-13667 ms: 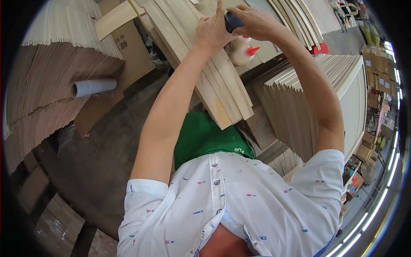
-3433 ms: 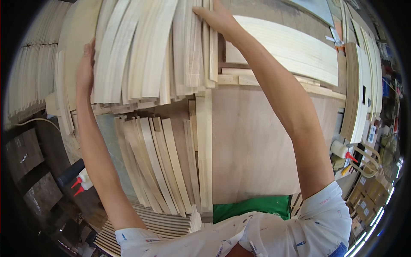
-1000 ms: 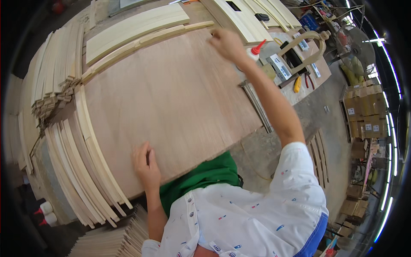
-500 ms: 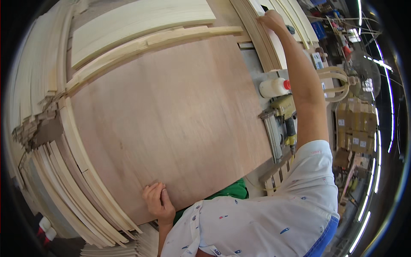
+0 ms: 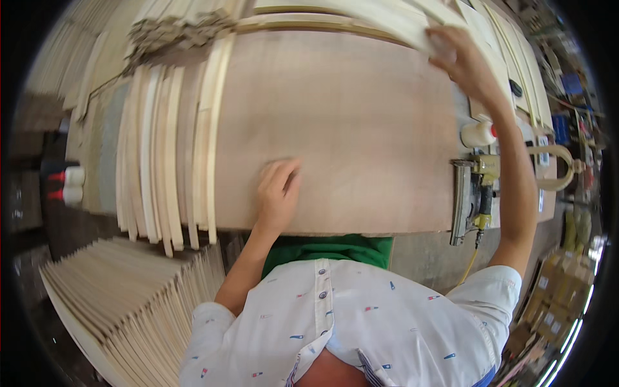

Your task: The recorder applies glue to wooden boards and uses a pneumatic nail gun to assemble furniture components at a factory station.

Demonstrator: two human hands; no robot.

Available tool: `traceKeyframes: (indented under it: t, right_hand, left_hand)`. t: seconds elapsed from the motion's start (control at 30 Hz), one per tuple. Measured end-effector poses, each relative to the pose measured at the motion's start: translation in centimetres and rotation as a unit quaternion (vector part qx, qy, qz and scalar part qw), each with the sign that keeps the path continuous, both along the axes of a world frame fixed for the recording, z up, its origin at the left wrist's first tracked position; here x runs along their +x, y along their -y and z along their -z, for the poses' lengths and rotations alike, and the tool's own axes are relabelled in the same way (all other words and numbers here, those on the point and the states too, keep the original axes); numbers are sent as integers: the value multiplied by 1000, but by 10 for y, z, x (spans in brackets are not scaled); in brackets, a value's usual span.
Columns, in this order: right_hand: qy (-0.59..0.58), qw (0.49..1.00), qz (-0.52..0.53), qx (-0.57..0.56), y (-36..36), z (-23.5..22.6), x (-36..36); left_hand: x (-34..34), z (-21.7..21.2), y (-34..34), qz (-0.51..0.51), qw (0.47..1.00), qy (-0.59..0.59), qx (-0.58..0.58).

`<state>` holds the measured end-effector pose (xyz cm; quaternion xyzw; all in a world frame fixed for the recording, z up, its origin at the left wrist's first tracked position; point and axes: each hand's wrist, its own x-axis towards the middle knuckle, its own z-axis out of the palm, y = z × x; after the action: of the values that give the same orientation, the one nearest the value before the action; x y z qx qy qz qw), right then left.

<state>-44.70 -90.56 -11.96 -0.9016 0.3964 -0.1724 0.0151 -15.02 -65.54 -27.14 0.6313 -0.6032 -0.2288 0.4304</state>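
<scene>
A large reddish-brown plywood panel (image 5: 348, 135) lies flat in front of me. My left hand (image 5: 278, 193) is over its near left part, fingers curled together, with nothing visible in them. At the far right, my right hand (image 5: 459, 59) grips the end of a pale wooden board (image 5: 393, 24). That board slants leftward over the panel's far edge and is blurred by motion. Pale wooden strips line the panel's left side (image 5: 213, 142) and far side (image 5: 322, 24).
Right of the panel lie a nail gun (image 5: 485, 177) with a yellow hose and a white bottle (image 5: 478, 134) with a red cap. Loose wooden strips (image 5: 151, 155) and stacked slats (image 5: 122, 284) are on the left. Two red-and-white bottles (image 5: 74, 185) stand farther left.
My view has swung round to face the panel squarely. My right hand has come back from the far right stack with a pale board; my left hand is farther in over the panel.
</scene>
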Motion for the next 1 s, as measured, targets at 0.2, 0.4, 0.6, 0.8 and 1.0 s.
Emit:
traceKeyframes:
  t: [0.2, 0.4, 0.6, 0.8, 1.0]
  right_hand:
    - [-5, 993, -57, 101, -45, 104, 40]
    - [-16, 994, -28, 100, -16, 131, 57]
    - [21, 994, -31, 105, 5, 142, 82]
    - [22, 996, -47, 79, 10, 146, 104]
    - [19, 998, -35, 55, 12, 163, 93]
  left_hand:
    - [6, -2, 45, 23, 998, 20, -62]
    - [23, 19, 137, 42, 973, 159, -159]
    - [43, 34, 188, 41, 963, 232, -133]
    - [65, 36, 193, 21, 957, 250, -146]
    - [69, 39, 205, 28, 956, 231, -180]
